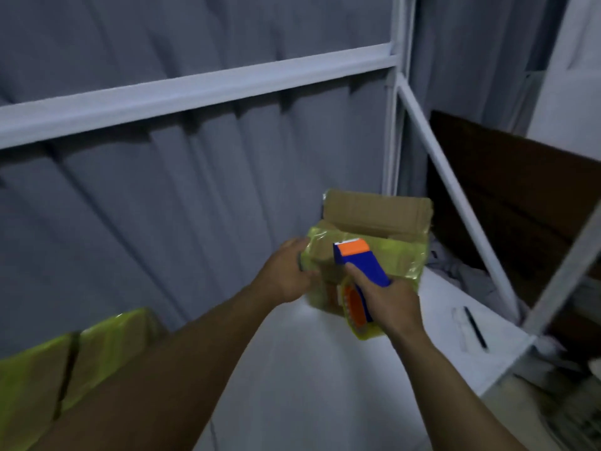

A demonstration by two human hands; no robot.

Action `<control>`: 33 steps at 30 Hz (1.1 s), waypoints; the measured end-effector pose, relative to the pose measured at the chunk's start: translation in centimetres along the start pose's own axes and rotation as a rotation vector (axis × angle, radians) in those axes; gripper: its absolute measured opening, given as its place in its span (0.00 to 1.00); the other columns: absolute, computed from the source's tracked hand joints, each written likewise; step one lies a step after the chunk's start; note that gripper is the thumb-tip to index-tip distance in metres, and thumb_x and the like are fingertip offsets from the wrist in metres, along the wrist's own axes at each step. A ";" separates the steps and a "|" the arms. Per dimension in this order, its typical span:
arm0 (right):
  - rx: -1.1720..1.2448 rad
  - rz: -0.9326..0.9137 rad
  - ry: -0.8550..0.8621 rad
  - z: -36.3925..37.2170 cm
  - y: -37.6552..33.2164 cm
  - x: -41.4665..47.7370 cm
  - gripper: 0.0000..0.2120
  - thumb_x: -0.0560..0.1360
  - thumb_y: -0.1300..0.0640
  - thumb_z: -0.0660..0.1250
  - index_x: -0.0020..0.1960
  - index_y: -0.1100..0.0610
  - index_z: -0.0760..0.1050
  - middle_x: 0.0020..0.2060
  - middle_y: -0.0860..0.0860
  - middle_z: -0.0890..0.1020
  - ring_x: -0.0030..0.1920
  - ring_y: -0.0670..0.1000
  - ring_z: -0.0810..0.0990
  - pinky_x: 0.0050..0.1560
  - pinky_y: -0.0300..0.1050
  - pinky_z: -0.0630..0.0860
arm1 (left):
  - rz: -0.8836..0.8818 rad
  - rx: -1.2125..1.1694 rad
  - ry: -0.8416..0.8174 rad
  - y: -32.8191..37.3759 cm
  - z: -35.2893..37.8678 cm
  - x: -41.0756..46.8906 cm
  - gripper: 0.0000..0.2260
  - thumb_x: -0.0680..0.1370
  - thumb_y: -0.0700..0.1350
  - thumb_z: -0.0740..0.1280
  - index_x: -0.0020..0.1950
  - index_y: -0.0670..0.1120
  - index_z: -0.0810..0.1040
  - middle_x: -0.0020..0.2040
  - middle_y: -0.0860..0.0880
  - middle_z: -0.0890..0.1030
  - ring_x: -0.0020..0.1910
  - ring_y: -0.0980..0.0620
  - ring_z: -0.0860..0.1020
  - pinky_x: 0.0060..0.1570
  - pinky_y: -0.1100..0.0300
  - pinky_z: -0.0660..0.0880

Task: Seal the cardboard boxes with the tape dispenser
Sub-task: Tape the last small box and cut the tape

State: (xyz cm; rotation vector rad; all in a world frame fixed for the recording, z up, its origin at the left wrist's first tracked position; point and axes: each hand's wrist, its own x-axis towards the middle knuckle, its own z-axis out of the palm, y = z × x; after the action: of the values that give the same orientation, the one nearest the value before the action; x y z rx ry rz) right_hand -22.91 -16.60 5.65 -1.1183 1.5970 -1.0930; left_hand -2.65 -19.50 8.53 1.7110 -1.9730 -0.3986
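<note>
Packing corner (white shelving frame [195, 89], taped boxes [401, 260]).

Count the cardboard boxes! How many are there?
2. The open box is in the middle, gripped by the left hand; the taped box sits at the lower left, partly cut off. More may be hidden.

Dim room, low bluish light. Grey pleated curtain [162, 206] hangs across the whole back. White metal frame in front of it: horizontal rail [195, 89] running left to right, upright post [395, 125] at its right end, diagonal brace [455, 196] slanting down toward the right. White tabletop [309, 369] below. Dark pen [475, 327] lies near the tabletop's right edge. Dark brown panel [520, 190] stands beyond that edge; pale wall [566, 102] above it. Crumpled pale material at the far right corner, unclear what.
</note>
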 end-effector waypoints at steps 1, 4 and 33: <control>-0.004 0.007 0.002 -0.2 0.2 1.0 0.26 0.66 0.30 0.75 0.41 0.53 0.82 0.37 0.49 0.84 0.39 0.49 0.82 0.35 0.44 0.73 | -0.009 -0.039 -0.008 0.1 1.1 1.7 0.19 0.76 0.46 0.72 0.68 0.52 0.76 0.64 0.53 0.77 0.63 0.54 0.75 0.57 0.67 0.66; 0.048 0.021 -0.009 -0.2 0.3 3.5 0.28 0.65 0.29 0.75 0.41 0.54 0.82 0.37 0.50 0.85 0.39 0.51 0.84 0.40 0.47 0.79 | -0.127 -0.157 0.001 -1.5 4.6 7.1 0.15 0.77 0.49 0.71 0.62 0.50 0.77 0.57 0.56 0.81 0.56 0.59 0.78 0.55 0.66 0.74; 0.246 -0.110 -0.301 2.3 -3.9 -11.3 0.21 0.71 0.37 0.75 0.45 0.55 0.83 0.36 0.50 0.84 0.37 0.47 0.83 0.37 0.40 0.76 | -0.596 -0.632 0.409 -3.4 0.4 -20.7 0.08 0.67 0.40 0.81 0.38 0.41 0.83 0.34 0.43 0.84 0.37 0.48 0.82 0.44 0.55 0.80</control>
State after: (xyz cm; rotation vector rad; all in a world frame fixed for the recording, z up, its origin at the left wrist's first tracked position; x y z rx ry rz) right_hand -17.53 -6.91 10.75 -1.1519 1.1461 -1.1000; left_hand 1.85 0.16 2.75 1.7276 -0.8879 -0.7154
